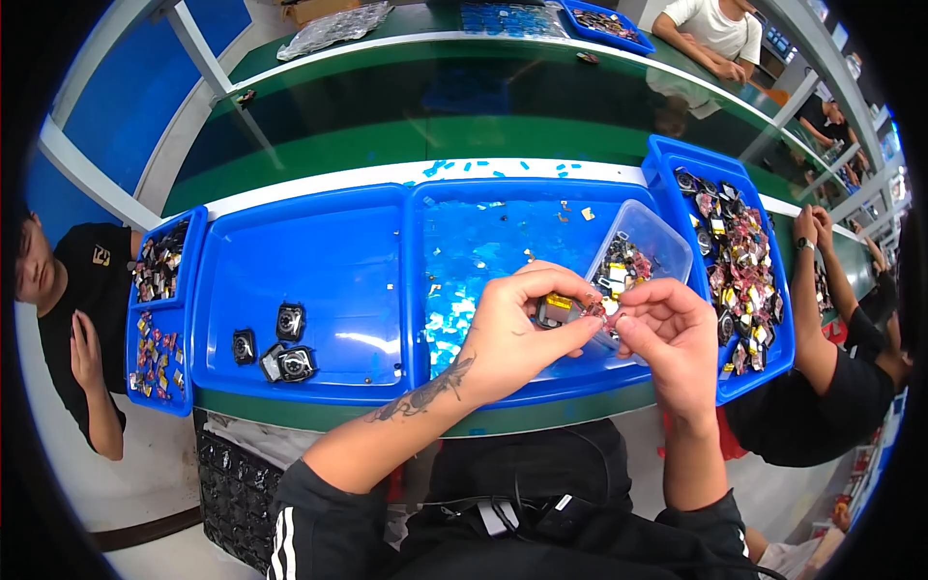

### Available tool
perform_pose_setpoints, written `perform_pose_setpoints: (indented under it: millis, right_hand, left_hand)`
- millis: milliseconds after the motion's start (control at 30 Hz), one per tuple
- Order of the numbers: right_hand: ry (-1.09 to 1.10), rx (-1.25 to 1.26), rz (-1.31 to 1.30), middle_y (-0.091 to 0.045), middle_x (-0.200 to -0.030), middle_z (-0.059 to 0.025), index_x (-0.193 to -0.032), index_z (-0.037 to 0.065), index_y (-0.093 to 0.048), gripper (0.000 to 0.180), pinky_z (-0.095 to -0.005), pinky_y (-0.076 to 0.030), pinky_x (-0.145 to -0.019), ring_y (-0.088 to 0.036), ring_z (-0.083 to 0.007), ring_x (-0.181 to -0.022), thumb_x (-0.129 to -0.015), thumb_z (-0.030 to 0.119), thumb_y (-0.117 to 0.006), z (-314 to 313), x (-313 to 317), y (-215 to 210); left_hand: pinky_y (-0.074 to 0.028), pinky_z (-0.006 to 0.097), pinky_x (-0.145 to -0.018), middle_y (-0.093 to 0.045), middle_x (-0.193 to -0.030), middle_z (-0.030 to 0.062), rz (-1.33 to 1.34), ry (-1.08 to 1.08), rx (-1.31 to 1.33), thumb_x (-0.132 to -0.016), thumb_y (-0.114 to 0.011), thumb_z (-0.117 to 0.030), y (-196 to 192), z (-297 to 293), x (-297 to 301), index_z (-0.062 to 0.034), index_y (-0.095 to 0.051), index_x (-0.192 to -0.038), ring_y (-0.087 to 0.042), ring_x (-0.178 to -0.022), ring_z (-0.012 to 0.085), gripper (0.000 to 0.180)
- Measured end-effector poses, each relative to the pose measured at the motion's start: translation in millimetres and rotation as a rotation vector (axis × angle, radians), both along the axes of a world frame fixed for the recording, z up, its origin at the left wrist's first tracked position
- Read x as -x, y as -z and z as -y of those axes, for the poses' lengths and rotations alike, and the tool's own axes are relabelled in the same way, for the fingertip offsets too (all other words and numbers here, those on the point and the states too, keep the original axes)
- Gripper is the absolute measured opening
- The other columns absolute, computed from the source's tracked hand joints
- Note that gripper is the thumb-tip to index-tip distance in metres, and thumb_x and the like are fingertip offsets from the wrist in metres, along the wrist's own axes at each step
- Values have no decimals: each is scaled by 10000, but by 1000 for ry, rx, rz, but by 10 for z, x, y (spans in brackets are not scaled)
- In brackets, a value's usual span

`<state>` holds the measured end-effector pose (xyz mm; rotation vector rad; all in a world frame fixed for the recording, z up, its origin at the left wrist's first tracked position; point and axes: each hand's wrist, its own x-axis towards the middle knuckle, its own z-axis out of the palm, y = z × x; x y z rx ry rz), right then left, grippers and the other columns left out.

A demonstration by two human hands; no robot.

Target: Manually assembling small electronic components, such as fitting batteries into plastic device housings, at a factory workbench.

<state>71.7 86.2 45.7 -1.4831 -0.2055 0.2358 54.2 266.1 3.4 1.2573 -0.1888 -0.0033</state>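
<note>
My left hand (517, 333) grips a small black and yellow electronic part (558, 308) above the middle blue tray (503, 232). My right hand (667, 333) meets it from the right, its thumb and forefinger pinching the part's right end. Just behind my hands a clear plastic tub (640, 253) holds several similar small parts. Scraps of clear film lie scattered over the tray floor.
The left blue tray (319, 242) holds three black round parts (280, 350). A blue bin (739, 261) at right and another (159, 309) at left are full of small parts. Persons sit on both sides and across the green conveyor belt (435, 106).
</note>
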Motion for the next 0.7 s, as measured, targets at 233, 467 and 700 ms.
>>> perform_pose_setpoints:
  millis: [233,467,700]
  right_hand:
    - [-52,-128,41,-655,-874,-108,-933,-54,-631,122,-224,-522,-615,-634,-122,-699,-822,-55,-682,40,26,180]
    - [-152,-424,-13,-615,-915,-126,-937,-41,-634,133,-243,-507,-615,-604,-145,-722,-812,-55,-674,55,22,241]
    - [-26,-57,254,-601,-933,-109,-903,-63,-657,128,-216,-511,-671,-605,-128,-800,-787,-111,-682,-40,97,107]
  left_hand:
    - [-584,236,-626,-566,-1079,112,-5,16,8,-796,-695,65,11,-28,13,24,-660,-987,-607,-928,147,199]
    - [-585,219,-615,-548,-1100,124,1,36,35,-806,-700,36,-68,-10,57,30,-680,-988,-614,-922,149,183]
    - [-594,207,-604,-557,-1077,101,70,-52,-83,-809,-701,28,-33,19,69,16,-692,-973,-631,-883,131,165]
